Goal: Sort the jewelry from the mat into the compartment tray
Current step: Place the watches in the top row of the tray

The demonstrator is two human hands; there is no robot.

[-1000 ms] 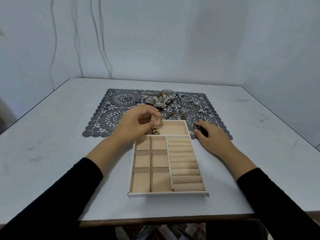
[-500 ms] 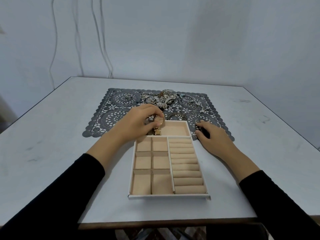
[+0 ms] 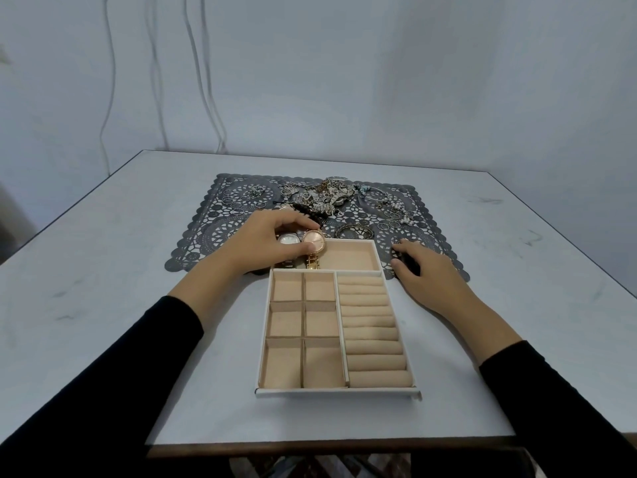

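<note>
Placing step. Left hand (image 3: pixel 272 241) pinches gold watch (image 3: pixel 314 240) at the tray's (image 3: pixel 337 392) far-left corner, strap hanging into the long far compartment. Silver watch (image 3: pixel 289 239) is just beside it, under the fingers. Right hand (image 3: pixel 425 274) lies relaxed on mat (image 3: pixel 213 232), right of tray, holding nothing. Jewelry pile (image 3: pixel 324 198) beyond tray. Next, likely: lay watch flat in far compartment, release.

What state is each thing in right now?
Left hand, pinching the gold watch.
Gold watch, face up, at the tray's far compartment, left end.
Silver watch, face up beside it, partly under the left hand.
Tray, small compartments and ring rolls empty.
Right hand, resting on the mat; grip unclear.
Jewelry pile, heaped on the mat, unsorted.
Bangle, lying on the mat.
</note>
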